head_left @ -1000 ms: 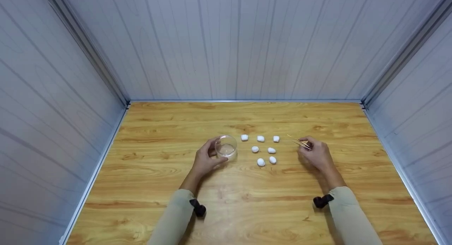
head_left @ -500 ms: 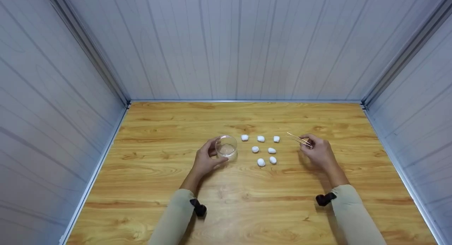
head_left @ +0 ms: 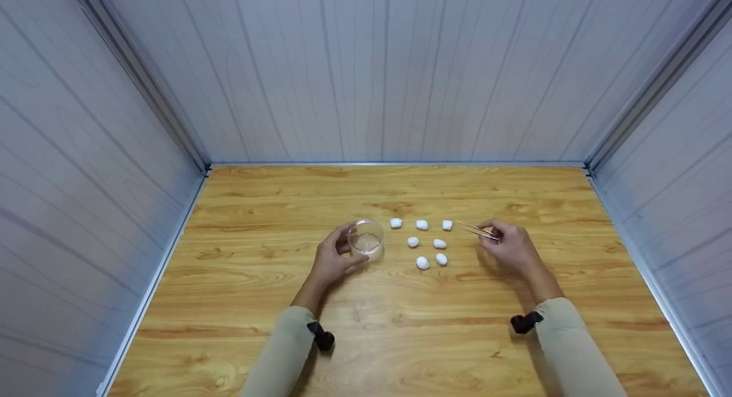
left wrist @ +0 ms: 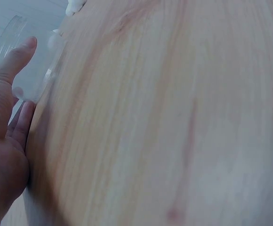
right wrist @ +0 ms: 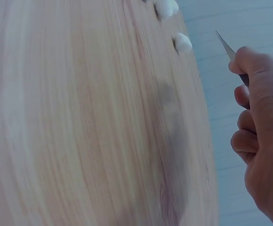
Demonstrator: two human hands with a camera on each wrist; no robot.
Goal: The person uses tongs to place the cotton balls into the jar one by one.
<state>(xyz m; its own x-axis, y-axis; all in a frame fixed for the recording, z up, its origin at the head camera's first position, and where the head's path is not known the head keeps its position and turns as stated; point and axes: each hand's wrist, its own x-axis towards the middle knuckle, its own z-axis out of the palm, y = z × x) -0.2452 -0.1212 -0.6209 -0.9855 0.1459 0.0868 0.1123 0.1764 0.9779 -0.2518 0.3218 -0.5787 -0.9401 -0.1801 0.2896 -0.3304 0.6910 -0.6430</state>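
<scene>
My left hand (head_left: 334,257) grips a clear round cup (head_left: 366,238) from its left side, thumb at the near wall and fingers behind it. In the left wrist view the thumb lies along the cup's clear wall (left wrist: 44,47). My right hand (head_left: 510,245) pinches a pair of thin metal tweezers (head_left: 473,229) between thumb and fingers. Their tips are apart and point left, close to the right-hand white cotton ball (head_left: 447,225) of the back row. Several white cotton balls (head_left: 422,263) lie in rows between the two hands. The right wrist view shows the tweezers (right wrist: 227,47) held above the table.
The wood-grain table (head_left: 240,305) carries everything. A pale panelled wall (head_left: 366,76) rises behind its back edge, with side walls at left and right. Each sleeve has a small black camera (head_left: 323,338) strapped at the wrist.
My right hand lifts the tweezers slightly back, then brings them left and down, their tips now nearer the back-row cotton ball. The left hand and cup stay put.
</scene>
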